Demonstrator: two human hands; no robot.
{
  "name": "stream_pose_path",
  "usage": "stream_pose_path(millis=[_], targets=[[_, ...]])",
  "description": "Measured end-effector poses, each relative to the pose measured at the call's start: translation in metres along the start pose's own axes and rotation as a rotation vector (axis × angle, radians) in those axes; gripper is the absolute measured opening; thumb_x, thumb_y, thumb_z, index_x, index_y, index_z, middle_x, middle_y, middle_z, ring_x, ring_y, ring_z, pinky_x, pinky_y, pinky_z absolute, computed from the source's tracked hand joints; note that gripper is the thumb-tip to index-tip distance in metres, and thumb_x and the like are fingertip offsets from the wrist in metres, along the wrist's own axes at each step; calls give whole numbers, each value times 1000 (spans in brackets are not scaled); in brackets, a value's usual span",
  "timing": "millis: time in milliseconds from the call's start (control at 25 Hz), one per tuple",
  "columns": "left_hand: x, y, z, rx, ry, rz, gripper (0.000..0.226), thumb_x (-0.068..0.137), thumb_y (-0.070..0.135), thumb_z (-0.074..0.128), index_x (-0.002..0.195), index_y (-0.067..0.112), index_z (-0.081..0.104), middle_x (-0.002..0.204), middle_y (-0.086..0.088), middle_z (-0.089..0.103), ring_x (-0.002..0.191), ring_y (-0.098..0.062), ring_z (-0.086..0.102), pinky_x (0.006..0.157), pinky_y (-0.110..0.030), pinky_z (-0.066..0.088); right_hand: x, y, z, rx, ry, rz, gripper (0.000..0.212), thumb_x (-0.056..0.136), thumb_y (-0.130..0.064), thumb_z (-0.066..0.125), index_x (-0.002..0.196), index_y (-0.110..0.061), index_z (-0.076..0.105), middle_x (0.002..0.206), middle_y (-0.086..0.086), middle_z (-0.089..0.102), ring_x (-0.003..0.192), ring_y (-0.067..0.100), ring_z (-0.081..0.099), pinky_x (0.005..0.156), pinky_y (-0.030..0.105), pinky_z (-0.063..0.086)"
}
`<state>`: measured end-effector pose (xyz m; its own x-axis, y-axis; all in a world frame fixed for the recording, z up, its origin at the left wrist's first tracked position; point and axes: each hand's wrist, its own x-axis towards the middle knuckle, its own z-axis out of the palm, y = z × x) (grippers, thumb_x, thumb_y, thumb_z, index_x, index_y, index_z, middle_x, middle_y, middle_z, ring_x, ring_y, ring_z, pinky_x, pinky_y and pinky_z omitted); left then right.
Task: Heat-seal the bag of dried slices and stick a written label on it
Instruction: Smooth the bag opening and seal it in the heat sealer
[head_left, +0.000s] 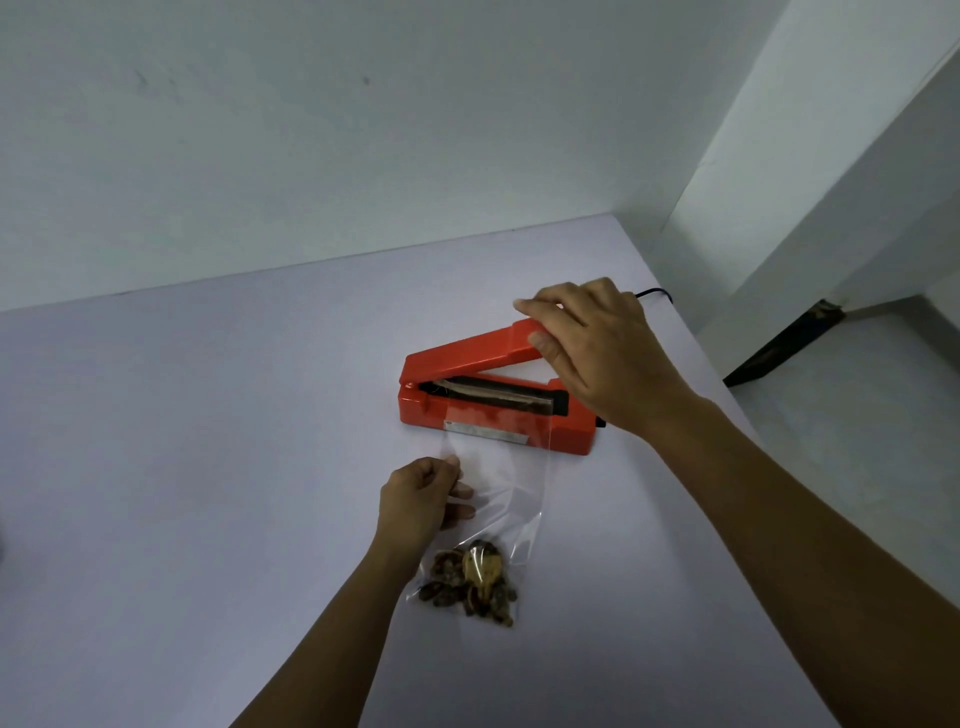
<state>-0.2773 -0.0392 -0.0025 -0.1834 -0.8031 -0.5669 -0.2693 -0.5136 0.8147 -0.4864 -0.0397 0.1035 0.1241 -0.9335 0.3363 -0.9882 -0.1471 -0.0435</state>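
A red heat sealer (483, 402) stands on the white table (208, 441), its arm raised at the right end. My right hand (592, 348) grips the free end of that arm. A clear plastic bag (498, 483) lies in front of the sealer, its open top laid across the sealing bar. Brown dried slices (475, 582) are bunched at the bag's near end. My left hand (423, 499) pinches the bag's left edge about halfway along. No label or pen is in view.
A black power cord (655, 294) runs off behind the sealer toward the table's right edge. White walls close in the back and right. A dark object (784, 343) lies on the floor beyond the table's right side.
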Motion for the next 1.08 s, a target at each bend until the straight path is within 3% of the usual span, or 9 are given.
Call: stream_pose_path(millis=[400,640,920,1080], targets=[[1,1,1,15,0,7,25,93,28,54,81,9,66,76,-10,72,59,-24,69,62,-32,58,-26,9,22,-52,-78,107,44,94,-35,28,125,-15,53,121,3,60,101,20,37,78,39,40],[0,0,2,15,6,11,27,93,29,54,80,8,66,74,-9,73,60,-25,70,65,-35,57,-30,12,27,17,-128,144,50,95,-36,22,131,-13,47,134,6,53,126,23,45,101,44,32],[0,0,1,-15,-4,-1,26,93,27,54,82,7,65,76,-11,72,56,-22,68,53,-26,55,-43,15,41,41,-250,240,64,90,-45,7,142,-14,29,150,4,33,140,19,26,113,44,14],[0,1,0,-9,-8,1,25,93,27,54,83,7,65,77,-12,72,55,-20,68,49,-22,54,-47,17,49,56,-308,282,60,93,-44,12,144,-15,23,153,4,27,142,17,18,114,42,9]])
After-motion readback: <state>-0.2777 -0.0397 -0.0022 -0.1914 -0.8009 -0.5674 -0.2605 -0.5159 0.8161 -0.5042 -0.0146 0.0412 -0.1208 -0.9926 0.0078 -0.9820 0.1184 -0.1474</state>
